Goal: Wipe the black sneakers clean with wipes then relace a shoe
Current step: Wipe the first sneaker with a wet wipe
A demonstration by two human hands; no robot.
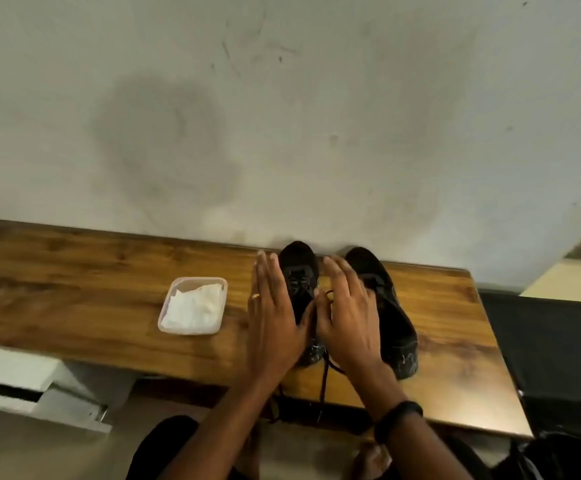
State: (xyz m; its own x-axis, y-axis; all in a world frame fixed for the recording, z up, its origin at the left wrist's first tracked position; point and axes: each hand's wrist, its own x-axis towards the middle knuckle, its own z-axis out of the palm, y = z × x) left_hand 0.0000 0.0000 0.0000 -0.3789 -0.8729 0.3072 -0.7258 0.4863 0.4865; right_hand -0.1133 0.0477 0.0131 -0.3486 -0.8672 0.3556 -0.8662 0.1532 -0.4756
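The left hand [271, 320] and right hand [349, 320] were held flat, fingers straight, over the black sneakers [394, 327] on the tabletop [74, 289], nothing gripped.

- Dim, warm indoor light; the picture is soft and slightly blurred throughout.
- Mild sheen on the tabletop [74, 292] near its right front corner.
- Wide-angle bending tilts the tabletop edges.
- The black sneakers [382, 306] lose detail in shadow.
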